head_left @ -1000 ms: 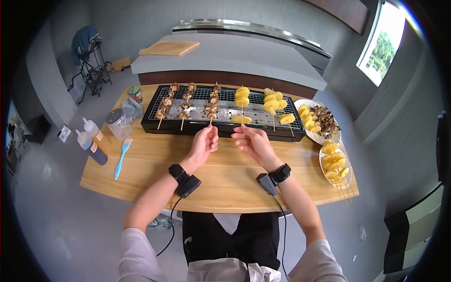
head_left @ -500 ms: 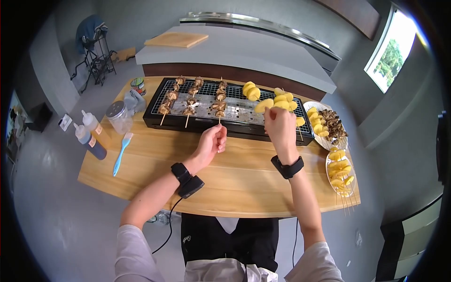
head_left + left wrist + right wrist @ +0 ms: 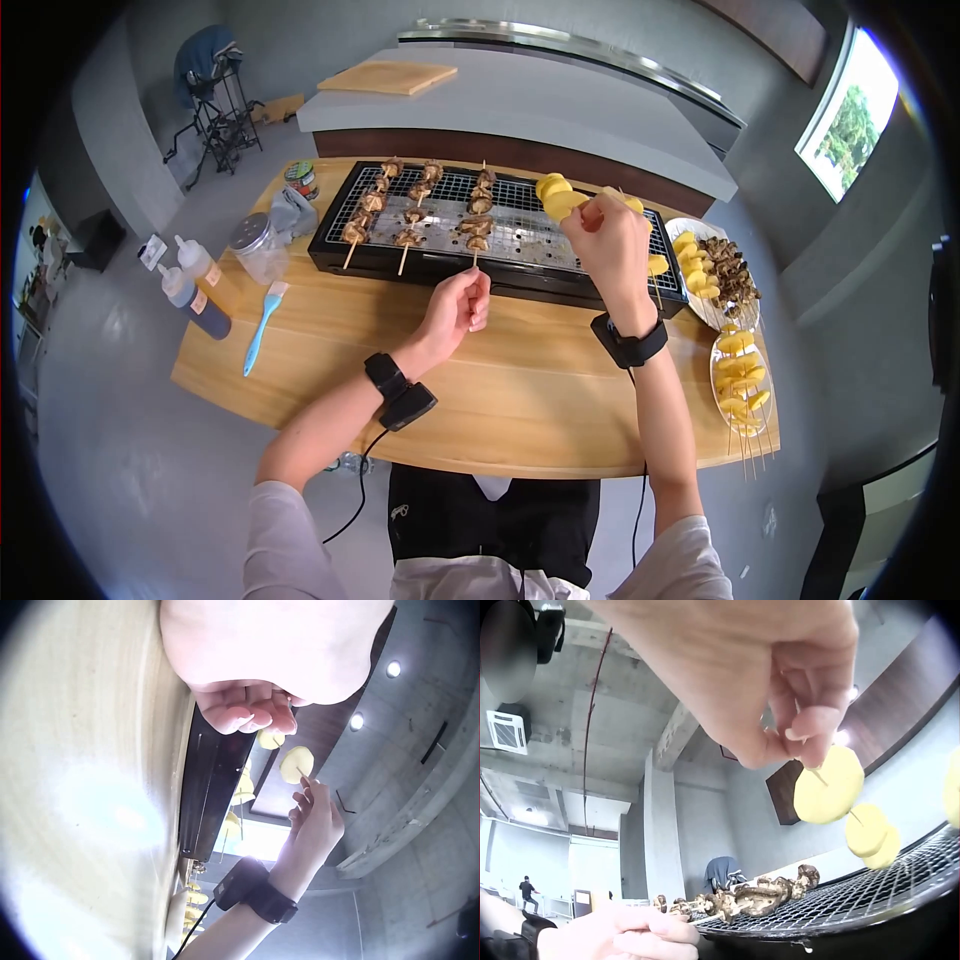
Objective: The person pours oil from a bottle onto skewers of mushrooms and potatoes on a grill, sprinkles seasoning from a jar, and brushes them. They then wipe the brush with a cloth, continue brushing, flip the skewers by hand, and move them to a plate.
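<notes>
My right hand (image 3: 610, 245) pinches the stick of a potato-slice skewer (image 3: 829, 796) and holds it raised over the right half of the black grill (image 3: 430, 266). In the right wrist view the slices slope down toward the mesh. My left hand (image 3: 455, 315) is at the grill's front edge, its thumb and forefinger pinching the bare stick end of a mushroom skewer (image 3: 478, 226), which lies on the mesh. Two more mushroom skewers (image 3: 372, 203) lie to its left. Another potato skewer (image 3: 657, 265) is on the grill's right end, partly hidden behind my right hand.
Right of the grill stand a plate (image 3: 690, 308) of potato slices and mushroom pieces and an oval plate (image 3: 716, 395) of potato skewers. On the left are two squeeze bottles (image 3: 197, 302), a lidded jar (image 3: 262, 262), a blue brush (image 3: 262, 330) and a can (image 3: 301, 180).
My right hand has moved right and up from the grill's front, turning over and lifting the potato skewer off the mesh. My left hand stays at the mushroom skewer's end.
</notes>
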The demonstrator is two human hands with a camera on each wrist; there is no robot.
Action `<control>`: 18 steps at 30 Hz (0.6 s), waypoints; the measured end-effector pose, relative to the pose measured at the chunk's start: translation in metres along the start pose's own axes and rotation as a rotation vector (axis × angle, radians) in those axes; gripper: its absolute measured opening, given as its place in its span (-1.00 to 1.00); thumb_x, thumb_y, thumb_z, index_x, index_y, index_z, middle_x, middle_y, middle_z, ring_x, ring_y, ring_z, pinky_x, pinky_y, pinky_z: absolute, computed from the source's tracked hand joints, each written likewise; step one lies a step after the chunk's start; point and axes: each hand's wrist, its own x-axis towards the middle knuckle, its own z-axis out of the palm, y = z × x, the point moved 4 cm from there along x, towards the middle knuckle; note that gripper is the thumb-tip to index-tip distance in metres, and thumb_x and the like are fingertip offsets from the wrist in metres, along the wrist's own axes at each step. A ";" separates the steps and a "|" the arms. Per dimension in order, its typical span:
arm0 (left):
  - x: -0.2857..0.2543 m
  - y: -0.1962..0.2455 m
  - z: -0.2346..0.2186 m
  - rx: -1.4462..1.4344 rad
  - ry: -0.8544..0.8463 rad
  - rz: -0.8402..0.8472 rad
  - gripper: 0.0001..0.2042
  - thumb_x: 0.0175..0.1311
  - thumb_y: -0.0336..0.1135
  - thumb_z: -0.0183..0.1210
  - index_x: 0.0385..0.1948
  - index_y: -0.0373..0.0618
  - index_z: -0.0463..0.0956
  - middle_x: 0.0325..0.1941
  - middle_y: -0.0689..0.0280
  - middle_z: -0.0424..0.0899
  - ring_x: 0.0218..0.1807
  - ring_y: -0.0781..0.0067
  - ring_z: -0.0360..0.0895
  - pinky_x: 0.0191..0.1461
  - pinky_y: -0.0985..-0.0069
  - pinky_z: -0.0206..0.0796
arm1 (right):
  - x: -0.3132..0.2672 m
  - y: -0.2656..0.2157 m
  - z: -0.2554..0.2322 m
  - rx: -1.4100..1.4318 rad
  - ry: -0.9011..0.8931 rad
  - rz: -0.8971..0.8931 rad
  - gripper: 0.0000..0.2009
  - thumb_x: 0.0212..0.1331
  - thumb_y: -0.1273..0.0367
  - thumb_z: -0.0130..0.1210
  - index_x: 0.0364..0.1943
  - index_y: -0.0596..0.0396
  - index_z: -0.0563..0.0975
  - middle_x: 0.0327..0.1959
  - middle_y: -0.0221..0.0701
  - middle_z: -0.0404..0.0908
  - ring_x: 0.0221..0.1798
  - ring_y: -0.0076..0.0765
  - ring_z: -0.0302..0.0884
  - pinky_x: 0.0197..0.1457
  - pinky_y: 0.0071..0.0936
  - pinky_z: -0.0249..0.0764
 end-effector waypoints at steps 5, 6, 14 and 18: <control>0.001 -0.003 -0.004 -0.033 -0.015 0.007 -0.71 0.47 -0.11 -0.10 -0.42 -0.07 0.41 -0.66 0.46 0.32 -0.62 0.62 0.24 -0.53 0.62 0.05 | 0.004 0.011 -0.004 0.019 -0.080 0.085 -0.81 -0.08 0.39 0.22 -0.64 0.22 0.51 -0.67 -0.15 0.54 -0.56 -0.02 0.54 -0.45 -0.28 0.46; 0.001 -0.003 -0.005 -0.032 -0.015 0.005 -0.71 0.47 -0.11 -0.10 -0.42 -0.07 0.41 -0.66 0.46 0.32 -0.62 0.62 0.24 -0.53 0.62 0.05 | 0.005 0.013 -0.004 0.036 -0.083 0.094 -0.81 -0.09 0.38 0.24 -0.64 0.22 0.51 -0.67 -0.15 0.54 -0.57 -0.01 0.54 -0.45 -0.28 0.46; -0.002 0.001 0.001 0.019 -0.004 -0.004 -0.70 0.48 -0.08 -0.12 -0.44 -0.04 0.32 -0.66 0.47 0.24 -0.61 0.63 0.18 -0.51 0.63 0.03 | -0.017 0.013 0.006 -0.220 -0.382 0.104 -0.72 0.06 0.29 0.13 -0.62 0.26 0.55 -0.61 -0.03 0.57 -0.48 0.13 0.59 -0.37 -0.09 0.54; -0.002 0.001 0.001 0.011 0.009 -0.003 -0.69 0.48 -0.06 -0.13 -0.43 -0.03 0.33 -0.65 0.47 0.24 -0.61 0.62 0.17 -0.51 0.63 0.02 | -0.032 0.010 0.018 -0.183 -0.504 0.166 -0.70 0.10 0.30 0.08 -0.62 0.29 0.54 -0.59 0.03 0.57 -0.43 0.20 0.60 -0.32 -0.03 0.56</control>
